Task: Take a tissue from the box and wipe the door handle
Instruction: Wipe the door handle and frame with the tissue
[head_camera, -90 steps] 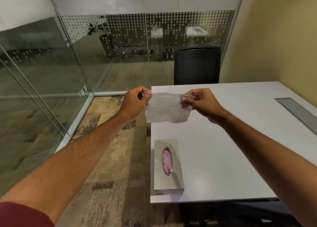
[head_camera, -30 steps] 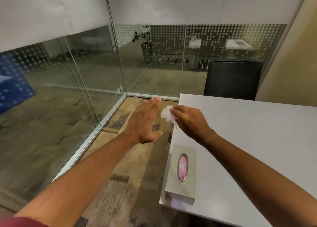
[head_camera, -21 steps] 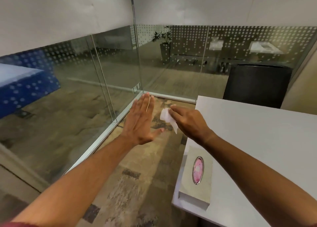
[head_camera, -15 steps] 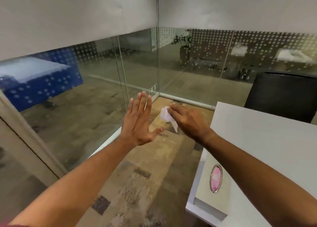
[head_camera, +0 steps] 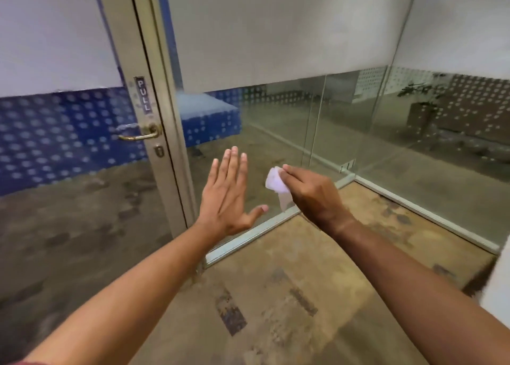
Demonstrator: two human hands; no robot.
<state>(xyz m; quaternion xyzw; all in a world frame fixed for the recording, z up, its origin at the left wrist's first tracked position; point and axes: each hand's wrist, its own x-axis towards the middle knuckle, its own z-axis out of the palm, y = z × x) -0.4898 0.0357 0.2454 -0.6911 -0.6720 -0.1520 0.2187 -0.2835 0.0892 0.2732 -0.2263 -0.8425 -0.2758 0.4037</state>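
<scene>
Now that our view has swung off the table to the door handle (head_camera: 139, 135), we hold the crumpled tissue (head_camera: 276, 184) pinched in the right hand (head_camera: 311, 195), well right of and below the handle, left hand (head_camera: 229, 196) spread flat, with wiping not yet begun.

Both bare forearms reach forward, side by side. The left hand (head_camera: 226, 196) is held flat, back toward the camera, its four fingers straight and together pointing upward, the thumb spread out to the right. The right hand (head_camera: 311, 196) is palm down, its fingers curled in a pinching grip on a crumpled tissue (head_camera: 276, 184).
</scene>
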